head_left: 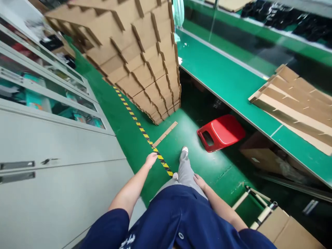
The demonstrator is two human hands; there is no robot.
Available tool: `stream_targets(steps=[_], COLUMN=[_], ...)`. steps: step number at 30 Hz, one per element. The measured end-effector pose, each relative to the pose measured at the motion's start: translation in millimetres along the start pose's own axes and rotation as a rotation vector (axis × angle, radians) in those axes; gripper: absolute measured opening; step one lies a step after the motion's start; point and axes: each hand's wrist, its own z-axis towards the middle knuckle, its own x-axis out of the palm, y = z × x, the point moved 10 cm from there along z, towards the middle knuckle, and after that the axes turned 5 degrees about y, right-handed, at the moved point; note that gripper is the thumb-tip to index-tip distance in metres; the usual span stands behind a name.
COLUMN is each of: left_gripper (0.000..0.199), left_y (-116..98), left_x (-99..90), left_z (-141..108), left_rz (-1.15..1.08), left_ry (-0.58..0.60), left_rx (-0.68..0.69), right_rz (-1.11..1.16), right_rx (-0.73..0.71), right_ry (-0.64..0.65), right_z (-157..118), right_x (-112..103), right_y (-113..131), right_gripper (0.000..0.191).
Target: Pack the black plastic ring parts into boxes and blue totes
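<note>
My left hand [151,159] is held out over the floor beside the yellow-and-black tape line [140,128], its fingers curled together with nothing visible in them. Just beyond it, a narrow notched cardboard strip [166,134] lies on the green floor, apart from the fingertips as far as I can see. My right hand [199,181] hangs against my grey trouser leg, fingers loosely stretched and holding nothing. Ahead stands a tall stack of slotted cardboard dividers [145,65].
Grey cabinets [59,145] with glass upper doors line the left. On the right runs a green workbench [220,76] bearing more cardboard dividers [298,107]. A red stool [221,133] lies by its edge. A pipe frame [259,204] and a cardboard box [287,230] are at lower right.
</note>
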Motion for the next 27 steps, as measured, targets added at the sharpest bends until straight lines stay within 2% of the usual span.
stream_targets(steps=[3, 6, 10, 15, 18, 21, 24, 27], left_gripper=[0.025, 0.023, 0.026, 0.028, 0.028, 0.043, 0.061, 0.073], left_y=[-34, -45, -38, -11, 12, 36, 55, 65], left_x=[27.0, 47.5, 62.3, 85.4, 109.8, 138.0, 164.6, 190.1], left_z=[55, 111, 204, 347, 433, 509, 568, 615], left_rz=[0.069, 0.161, 0.284, 0.439, 0.511, 0.546, 0.566, 0.589], left_ry=[0.100, 0.186, 0.239, 0.257, 0.257, 0.238, 0.204, 0.181], left_rx=[0.021, -0.004, -0.075, -0.147, -0.152, -0.131, -0.100, -0.071], right_rz=[-0.032, -0.047, -0.123, -0.147, -0.162, -0.146, -0.131, -0.202], right_rx=[0.051, 0.052, 0.035, 0.130, 0.128, 0.054, -0.037, 0.008], right_ry=[0.110, 0.188, 0.238, 0.181, 0.079, -0.069, -0.233, -0.366], right_z=[65, 111, 158, 205, 216, 210, 194, 179], right_x=[-6, -14, -11, 5, 6, 1, -5, -12], right_y=[34, 57, 68, 58, 56, 55, 53, 44], right_gripper=[0.064, 0.065, 0.060, 0.050, 0.046, 0.046, 0.067, 0.089])
